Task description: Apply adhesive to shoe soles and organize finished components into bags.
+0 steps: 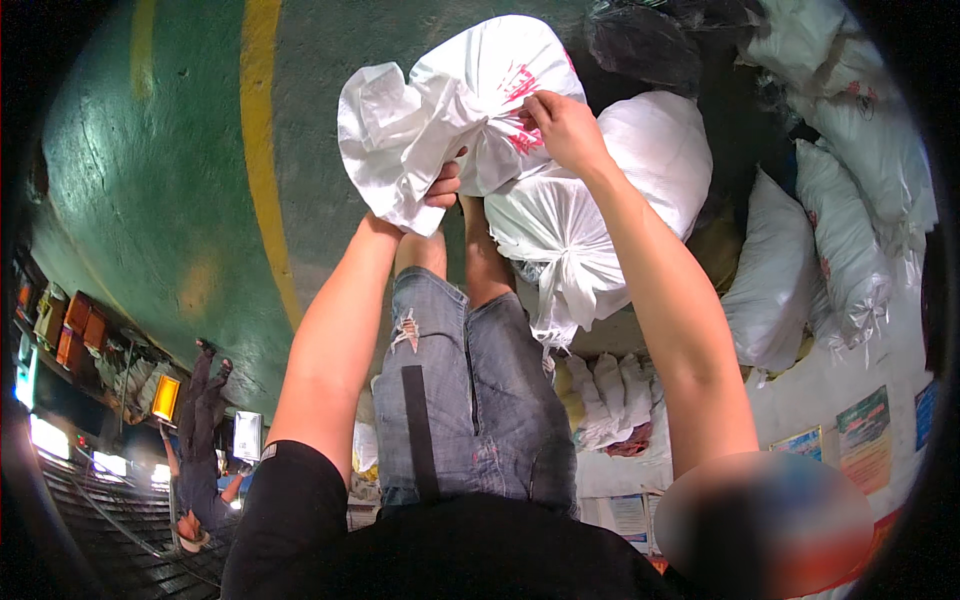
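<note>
A full white woven sack [505, 65] with red markings stands in front of me. Its mouth is bunched into a neck, and the loose top flares out to the left. My left hand [444, 187] is closed around the gathered cloth below that flare, its palm hidden by the fabric. At the right side of the neck, my right hand [565, 128] has its fingers pinched together close to the red markings. Whatever lies between those fingertips is too small to make out. Touching this sack on the right is a second full white sack [655, 150], its neck tied in a knot.
A black plastic bag [640, 45] lies beyond the sacks. More filled white sacks [770, 275] lean along the right side by a wall with posters [863, 437]. A yellow line [262, 150] crosses the green floor [150, 200]. Another person [200, 470] is at the lower left.
</note>
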A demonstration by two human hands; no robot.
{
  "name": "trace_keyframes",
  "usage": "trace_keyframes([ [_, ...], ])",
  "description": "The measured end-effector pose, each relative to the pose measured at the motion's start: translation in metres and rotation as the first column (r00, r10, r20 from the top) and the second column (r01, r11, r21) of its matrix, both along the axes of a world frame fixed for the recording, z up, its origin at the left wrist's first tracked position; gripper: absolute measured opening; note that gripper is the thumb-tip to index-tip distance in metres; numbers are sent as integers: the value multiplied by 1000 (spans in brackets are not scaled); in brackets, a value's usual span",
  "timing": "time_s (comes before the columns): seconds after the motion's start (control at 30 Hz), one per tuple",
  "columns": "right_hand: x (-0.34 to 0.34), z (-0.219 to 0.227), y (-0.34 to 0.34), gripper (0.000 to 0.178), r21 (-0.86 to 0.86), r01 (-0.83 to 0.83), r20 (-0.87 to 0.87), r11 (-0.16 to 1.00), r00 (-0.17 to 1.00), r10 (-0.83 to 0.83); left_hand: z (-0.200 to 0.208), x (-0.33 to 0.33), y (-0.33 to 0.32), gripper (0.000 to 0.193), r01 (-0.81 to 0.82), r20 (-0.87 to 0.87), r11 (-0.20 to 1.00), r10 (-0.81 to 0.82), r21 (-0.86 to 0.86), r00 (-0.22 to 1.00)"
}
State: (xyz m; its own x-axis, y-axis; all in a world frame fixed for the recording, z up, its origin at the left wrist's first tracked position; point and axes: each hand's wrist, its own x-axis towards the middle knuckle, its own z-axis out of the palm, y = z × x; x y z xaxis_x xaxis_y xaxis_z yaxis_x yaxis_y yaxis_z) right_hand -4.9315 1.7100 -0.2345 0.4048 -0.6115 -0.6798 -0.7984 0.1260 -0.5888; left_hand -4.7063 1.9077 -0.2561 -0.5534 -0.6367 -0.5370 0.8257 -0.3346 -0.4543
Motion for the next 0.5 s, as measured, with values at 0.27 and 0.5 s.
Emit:
trace_keyframes([
  [0.27, 12, -19, 4, 42, -20, 299, -224, 954, 929, -295, -5, 12, -6, 56, 102, 28, 994, -101, -33, 994],
  [0.5, 1, 27, 9, 17, -86, -168, 132, 982, 975, 178, -1, 17, -6, 55, 105, 47, 994, -105, -9, 993],
])
